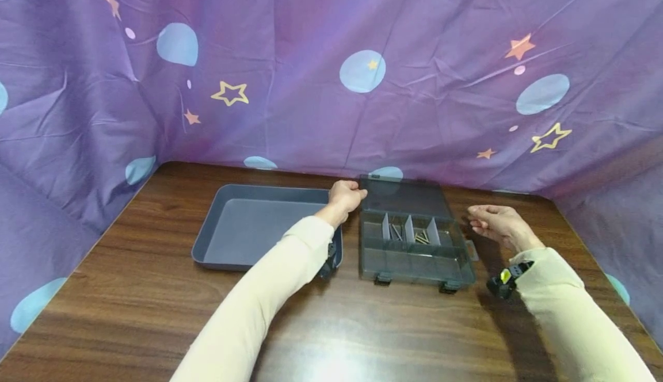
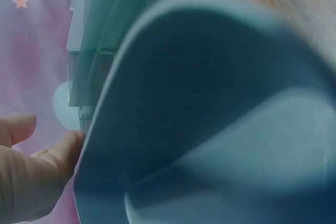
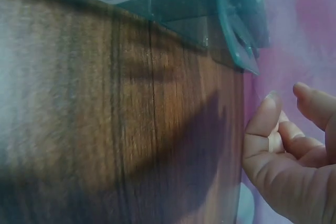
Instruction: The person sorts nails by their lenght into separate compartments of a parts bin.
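A see-through dark organizer box (image 1: 416,264) lies on the table with its lid (image 1: 404,195) folded back behind it. Screws or nails (image 1: 422,237) lie in two of its divided compartments. My left hand (image 1: 346,198) reaches over the right side of a grey tray, its fingertips beside the lid's left edge; whether they touch it I cannot tell. In the left wrist view its thumb (image 2: 18,128) stands apart from the fingers. To the right of the box hovers my right hand (image 1: 499,224), fingers loosely bent around nothing.
The shallow grey tray (image 1: 207,226) sits left of the box. Two latches (image 1: 383,278) stick out at the box's front, and a hang tab (image 1: 472,250) at its right side. A purple patterned cloth (image 1: 311,71) hangs behind the wooden table (image 1: 321,324).
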A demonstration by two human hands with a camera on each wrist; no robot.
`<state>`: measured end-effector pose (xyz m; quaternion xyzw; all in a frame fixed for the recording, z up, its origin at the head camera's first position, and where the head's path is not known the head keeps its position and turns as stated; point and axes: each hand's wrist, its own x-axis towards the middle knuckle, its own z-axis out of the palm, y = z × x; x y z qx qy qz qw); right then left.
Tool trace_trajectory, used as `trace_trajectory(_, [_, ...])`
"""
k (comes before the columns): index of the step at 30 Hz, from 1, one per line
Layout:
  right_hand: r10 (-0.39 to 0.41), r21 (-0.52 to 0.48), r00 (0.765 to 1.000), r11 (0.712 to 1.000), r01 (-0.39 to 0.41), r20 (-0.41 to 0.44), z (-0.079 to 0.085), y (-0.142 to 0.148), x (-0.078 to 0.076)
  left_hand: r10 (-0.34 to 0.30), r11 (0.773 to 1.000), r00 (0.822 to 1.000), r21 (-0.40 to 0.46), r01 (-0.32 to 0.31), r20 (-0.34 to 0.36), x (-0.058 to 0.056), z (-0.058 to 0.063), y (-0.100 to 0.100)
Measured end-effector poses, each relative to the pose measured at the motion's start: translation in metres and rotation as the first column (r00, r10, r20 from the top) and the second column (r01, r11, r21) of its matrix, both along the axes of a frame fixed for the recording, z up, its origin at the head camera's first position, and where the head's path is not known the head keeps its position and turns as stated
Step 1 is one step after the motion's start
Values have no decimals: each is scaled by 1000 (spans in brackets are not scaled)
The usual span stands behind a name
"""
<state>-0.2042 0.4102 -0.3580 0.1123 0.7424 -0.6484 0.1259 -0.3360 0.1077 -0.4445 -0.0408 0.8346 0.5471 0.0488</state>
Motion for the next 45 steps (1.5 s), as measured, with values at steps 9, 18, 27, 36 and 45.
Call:
trace_trajectory(9, [95, 45, 995, 994, -97, 41, -15, -6, -16, -19, 995, 999, -94, 22, 27, -27, -39, 13])
trace_trajectory(18, [100, 73, 993, 992, -104, 56, -26, -11, -14, -73, 980, 997, -183, 76, 28, -24, -47, 12])
trace_trajectory(27, [100, 7, 994, 995, -101, 37, -26, -15, -13, -21, 989, 998, -142, 29, 62, -6, -21, 10])
trace_trajectory(36, [85, -175, 996, 981, -82, 7, -17, -16, -9, 59, 998, 998, -32, -58, 20, -8, -18, 8])
trace_trajectory(45, [60, -189, 998, 980, -65, -32, -11, -10, -7, -45, 959, 997, 282, 26, 60, 3, 4, 0])
